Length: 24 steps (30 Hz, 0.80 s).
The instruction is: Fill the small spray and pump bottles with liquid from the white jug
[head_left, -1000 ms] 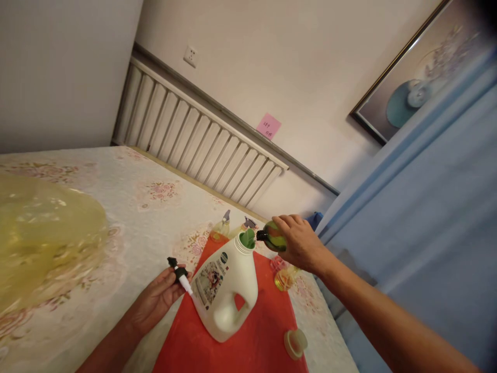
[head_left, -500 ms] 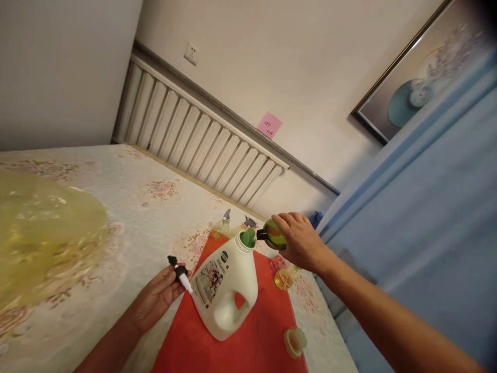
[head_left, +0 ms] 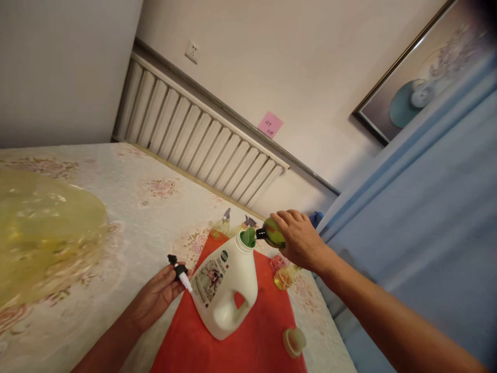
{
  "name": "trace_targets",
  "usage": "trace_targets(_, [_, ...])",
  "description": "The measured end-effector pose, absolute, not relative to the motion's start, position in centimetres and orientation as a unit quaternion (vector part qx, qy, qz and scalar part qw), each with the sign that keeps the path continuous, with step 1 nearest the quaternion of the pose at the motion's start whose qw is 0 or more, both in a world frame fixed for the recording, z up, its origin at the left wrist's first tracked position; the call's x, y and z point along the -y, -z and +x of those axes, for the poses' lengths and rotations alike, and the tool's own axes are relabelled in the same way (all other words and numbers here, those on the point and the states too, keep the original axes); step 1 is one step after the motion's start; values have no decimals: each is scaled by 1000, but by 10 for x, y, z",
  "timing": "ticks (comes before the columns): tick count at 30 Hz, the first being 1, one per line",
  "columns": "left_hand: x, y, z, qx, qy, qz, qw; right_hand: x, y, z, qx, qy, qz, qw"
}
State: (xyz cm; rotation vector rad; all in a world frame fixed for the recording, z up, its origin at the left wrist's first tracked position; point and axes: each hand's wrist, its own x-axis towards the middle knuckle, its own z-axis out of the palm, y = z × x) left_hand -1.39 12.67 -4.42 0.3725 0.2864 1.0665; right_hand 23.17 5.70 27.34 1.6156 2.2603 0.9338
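Note:
A large white detergent jug (head_left: 227, 290) with a flower label stands on a red mat (head_left: 264, 331), its cap off and a green spout piece (head_left: 248, 238) in its mouth. My right hand (head_left: 301, 238) is wrapped round a green bottle (head_left: 275, 233) tipped on its side, its black neck right at the jug's mouth. Whether liquid flows out is too small to tell. To the left of the jug, my left hand (head_left: 159, 295) pinches a black pump head (head_left: 179, 270) with a white stem. A pale cap (head_left: 294, 342) lies near the mat's right edge.
Spray bottles (head_left: 222, 226) stand behind the jug. A small jar of yellow liquid (head_left: 283, 278) and a pink item (head_left: 277, 263) sit to its right. A big yellowish clear bag (head_left: 50, 238) covers the table's left side. A radiator (head_left: 194, 129) and blue curtain (head_left: 419, 223) border the table.
Almost nothing differs. Both hands keep their places, with the green bottle still tipped at the jug's mouth; the view has shifted very slightly.

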Motion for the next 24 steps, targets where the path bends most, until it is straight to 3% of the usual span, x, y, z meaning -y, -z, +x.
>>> trace_targets(24, [-126, 43, -15, -141, -503, 182, 833, -57, -279, 208, -770, -367, 500, 152])
